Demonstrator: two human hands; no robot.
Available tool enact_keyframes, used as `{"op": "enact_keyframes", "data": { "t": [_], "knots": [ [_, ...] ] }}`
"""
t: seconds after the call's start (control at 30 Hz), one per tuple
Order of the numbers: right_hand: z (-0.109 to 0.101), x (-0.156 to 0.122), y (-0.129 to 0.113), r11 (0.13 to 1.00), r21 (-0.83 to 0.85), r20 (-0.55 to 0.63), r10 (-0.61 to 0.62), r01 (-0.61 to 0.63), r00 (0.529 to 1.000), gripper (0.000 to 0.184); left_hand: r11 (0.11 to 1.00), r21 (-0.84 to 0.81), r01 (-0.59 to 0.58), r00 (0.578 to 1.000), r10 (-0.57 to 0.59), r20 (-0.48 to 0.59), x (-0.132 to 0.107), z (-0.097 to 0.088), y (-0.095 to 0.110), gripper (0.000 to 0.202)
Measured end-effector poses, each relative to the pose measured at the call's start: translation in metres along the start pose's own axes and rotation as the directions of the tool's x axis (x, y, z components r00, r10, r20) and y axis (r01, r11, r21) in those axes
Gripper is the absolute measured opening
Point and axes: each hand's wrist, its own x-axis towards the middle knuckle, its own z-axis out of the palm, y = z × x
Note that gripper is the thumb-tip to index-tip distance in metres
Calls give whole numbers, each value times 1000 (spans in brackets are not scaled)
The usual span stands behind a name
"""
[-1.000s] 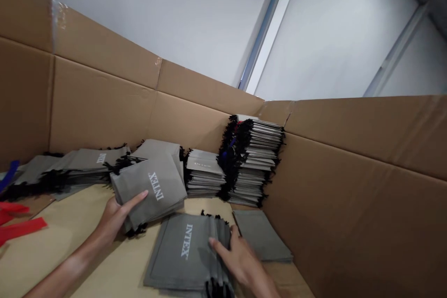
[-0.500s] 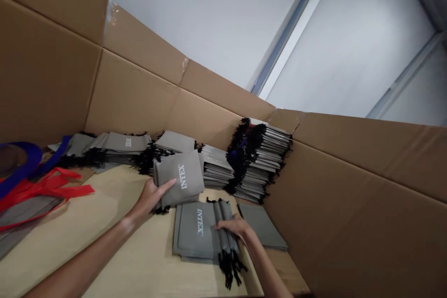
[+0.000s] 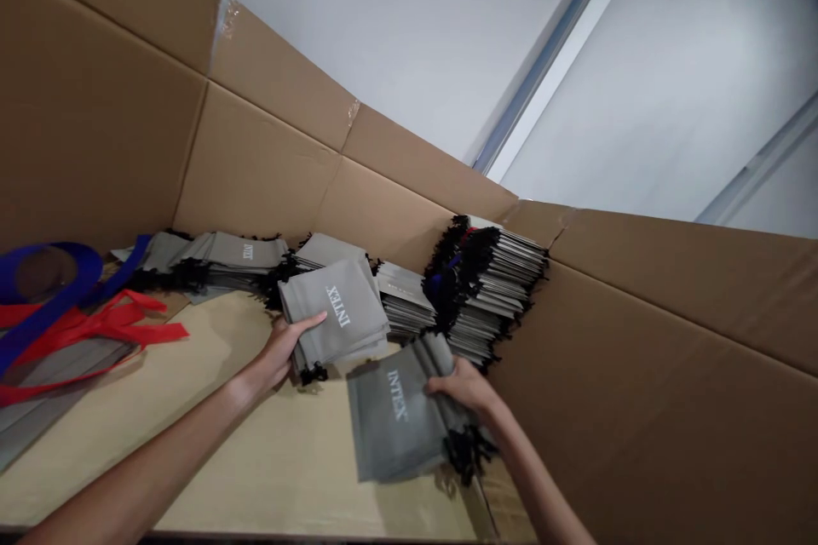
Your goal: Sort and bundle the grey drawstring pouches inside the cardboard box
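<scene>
My left hand [image 3: 282,351] is closed on a small stack of grey drawstring pouches [image 3: 358,306] printed INTEX, thumb on top and fingers hidden beneath. Black cord ends poke out at the stack's lower left. To the right, my right hand [image 3: 465,385] grips a second bundle of grey pouches [image 3: 374,417] by its gathered edge. That bundle is tilted above the table, its black cords dangling at the lower right. Behind both hands lie more piles of grey pouches [image 3: 402,285], partly covered by the held ones.
A tall pile of corded pouches [image 3: 504,272] stands in the back right corner against cardboard walls [image 3: 671,358]. Further pouch piles [image 3: 249,251] line the back wall. Blue ribbon [image 3: 83,260] and red ribbon [image 3: 128,324] lie at the left of the pale tabletop [image 3: 256,460].
My right hand has lifted its pouch bundle off the table and tilted it. My left hand's stack has turned a little. The whole view has shifted slightly.
</scene>
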Motion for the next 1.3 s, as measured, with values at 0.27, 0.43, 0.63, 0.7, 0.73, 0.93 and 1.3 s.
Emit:
{"op": "enact_keyframes", "data": {
  "t": [0.27, 0.43, 0.63, 0.7, 0.73, 0.93, 1.3],
  "knots": [
    [-76, -18, -79, 799, -590, -467, -219, -117, 856, 36, 942, 70, 329, 909, -336, 247, -21, 10, 11, 59],
    [-29, -14, -105, 768, -640, -381, -293, -21, 877, 43, 940, 221, 260, 944, -296, 148, -22, 9, 1, 56],
    [72, -9, -128, 904, -386, -126, -249, 184, 960, 71, 919, 329, 216, 972, -236, 20, -48, 26, -31, 40],
    [98, -4, -128, 947, -255, -57, -214, 193, 975, 81, 916, 349, 197, 976, -219, 22, -59, 26, -34, 39],
    [108, -1, -124, 966, -181, -33, -191, 182, 981, 79, 913, 361, 192, 977, -214, 22, -64, 24, -33, 39],
    [142, 16, -80, 909, 372, 183, -271, 188, 945, 53, 897, 405, 177, 982, -188, -12, -78, 4, -8, 52],
    [167, 6, -57, 523, 844, 131, -412, 116, 901, 68, 908, 383, 173, 976, -210, 57, -84, 3, 1, 78]
  ]
}}
